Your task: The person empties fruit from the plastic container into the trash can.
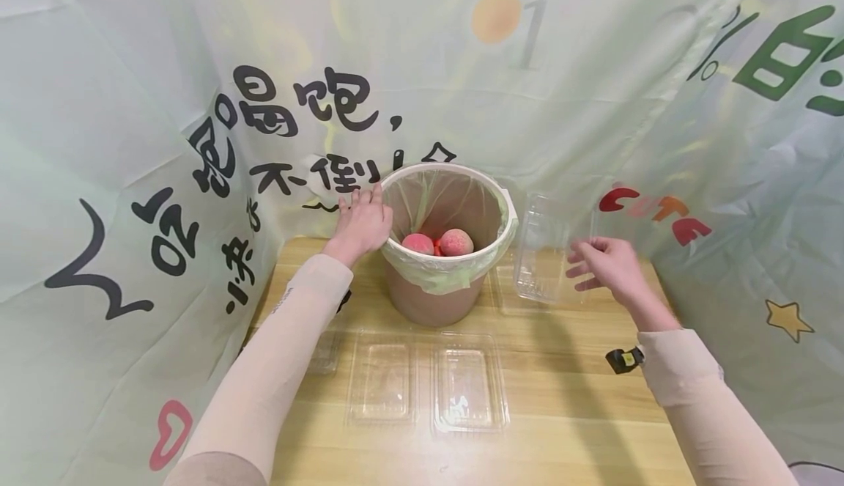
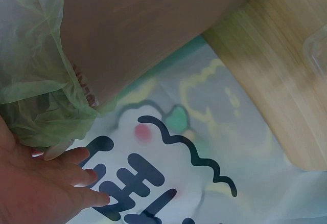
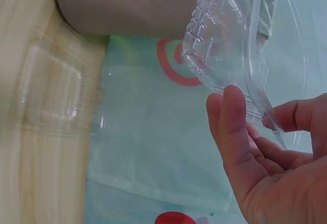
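Step in hand: the person is holding a clear plastic tray [image 1: 542, 248] upright just beside the bin [image 1: 448, 244], which is standing on the wooden table [image 1: 567, 398].
How to do it well: I think the tray is needing a soft grip on its edge, because the thin plastic is bending easily; the other hand should be steadying the bin so it is not tipping.
Right hand [image 1: 603, 266]: it is pinching the rim of the tray between thumb and fingers [image 3: 232, 127]; the fingers are only partly curled, not tight.
Left hand [image 1: 361, 222]: it is lying against the outer rim of the bin, on the green liner bag [image 2: 36, 81], with fingers [image 2: 76, 175] nearly straight and gripping nothing.
Inside the bin: two peaches [image 1: 438, 243] are lying at the bottom, touching each other.
Table front: two more clear trays [image 1: 428, 383] are lying flat side by side, near the person.
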Demonstrator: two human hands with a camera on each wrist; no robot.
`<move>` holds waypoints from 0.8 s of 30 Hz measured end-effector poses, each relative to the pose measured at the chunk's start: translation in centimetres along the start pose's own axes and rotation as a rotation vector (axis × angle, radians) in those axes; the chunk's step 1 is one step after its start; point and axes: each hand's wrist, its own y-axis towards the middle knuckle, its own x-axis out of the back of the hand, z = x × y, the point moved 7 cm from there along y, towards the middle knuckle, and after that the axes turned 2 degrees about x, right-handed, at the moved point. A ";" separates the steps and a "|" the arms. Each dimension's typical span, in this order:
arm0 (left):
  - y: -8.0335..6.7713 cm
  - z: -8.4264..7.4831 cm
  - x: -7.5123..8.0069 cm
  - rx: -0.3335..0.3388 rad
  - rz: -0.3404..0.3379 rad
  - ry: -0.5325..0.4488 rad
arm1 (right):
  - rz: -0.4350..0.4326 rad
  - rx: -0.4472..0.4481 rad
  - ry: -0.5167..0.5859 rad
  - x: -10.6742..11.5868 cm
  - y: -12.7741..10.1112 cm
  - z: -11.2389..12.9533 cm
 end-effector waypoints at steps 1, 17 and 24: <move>0.0 0.0 0.0 0.000 0.002 0.002 | 0.003 -0.001 -0.001 -0.1 -0.1 -0.2; 0.1 0.1 -0.2 -0.009 -0.001 0.013 | 0.041 -0.060 -0.005 -2.6 -2.4 -4.6; 0.1 0.0 -0.1 -0.006 -0.015 0.000 | 0.081 -0.094 0.006 -3.7 -3.1 -6.6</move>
